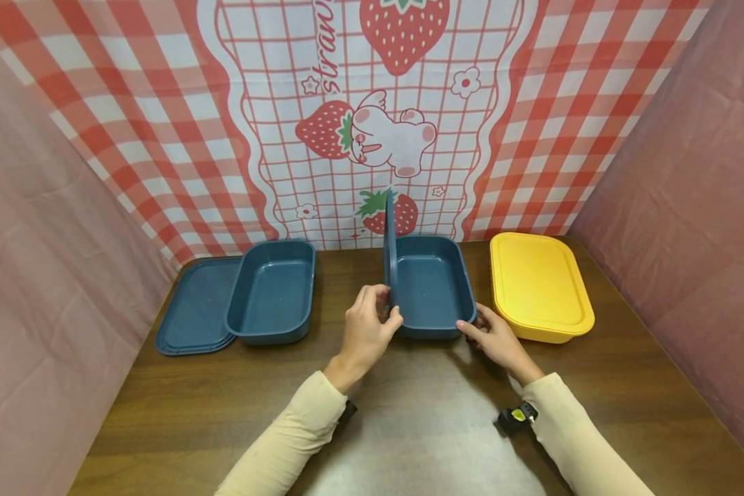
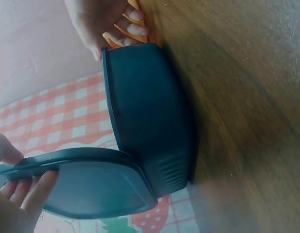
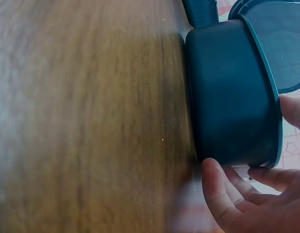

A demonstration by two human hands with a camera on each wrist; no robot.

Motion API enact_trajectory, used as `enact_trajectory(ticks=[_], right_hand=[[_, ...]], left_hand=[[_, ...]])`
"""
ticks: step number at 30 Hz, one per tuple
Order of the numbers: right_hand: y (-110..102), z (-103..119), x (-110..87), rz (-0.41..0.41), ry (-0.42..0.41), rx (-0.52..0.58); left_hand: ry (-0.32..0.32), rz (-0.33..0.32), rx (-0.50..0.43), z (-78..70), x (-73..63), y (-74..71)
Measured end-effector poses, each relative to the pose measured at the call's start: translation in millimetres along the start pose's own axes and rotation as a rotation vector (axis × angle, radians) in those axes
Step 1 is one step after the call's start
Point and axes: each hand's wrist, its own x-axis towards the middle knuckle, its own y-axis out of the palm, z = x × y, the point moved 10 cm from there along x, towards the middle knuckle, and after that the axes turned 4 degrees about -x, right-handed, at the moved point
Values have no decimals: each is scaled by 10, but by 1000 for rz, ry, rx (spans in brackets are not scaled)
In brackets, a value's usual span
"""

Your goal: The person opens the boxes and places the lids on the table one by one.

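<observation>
A dark blue box (image 1: pixel 426 293) stands in the middle of the table, its inside bare. Along its left side a matching blue lid (image 1: pixel 390 241) stands on edge, nearly upright. My left hand (image 1: pixel 367 326) pinches the lid's near edge between thumb and fingers; the left wrist view shows the grip on the lid (image 2: pixel 98 187) plainly. At the box's near right corner my right hand (image 1: pixel 492 337) grips it, thumb on the rim and fingers against the side wall. In the right wrist view those fingers (image 3: pixel 219 187) curl beside the box (image 3: pixel 235 97).
To the left stands a second blue box (image 1: pixel 271 293), overlapping a flat blue lid (image 1: pixel 195 310). A yellow box with its lid on (image 1: pixel 541 286) stands close by my right hand. Behind the wooden table (image 1: pixel 421 420) hangs a checked strawberry cloth (image 1: pixel 242 138); pink cloth hangs at both sides.
</observation>
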Motion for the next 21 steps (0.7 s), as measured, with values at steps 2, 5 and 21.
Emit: enact_trajectory(ticks=[2, 5, 21], right_hand=[[-8, -4, 0, -7, 5, 13], [-24, -23, 5, -25, 15, 29], [-57, 25, -23, -49, 49, 16]], left_hand=[[-42, -13, -42, 40, -2, -15], [-103, -38, -110, 94, -5, -45], [-330, -123, -238, 339, -56, -165]])
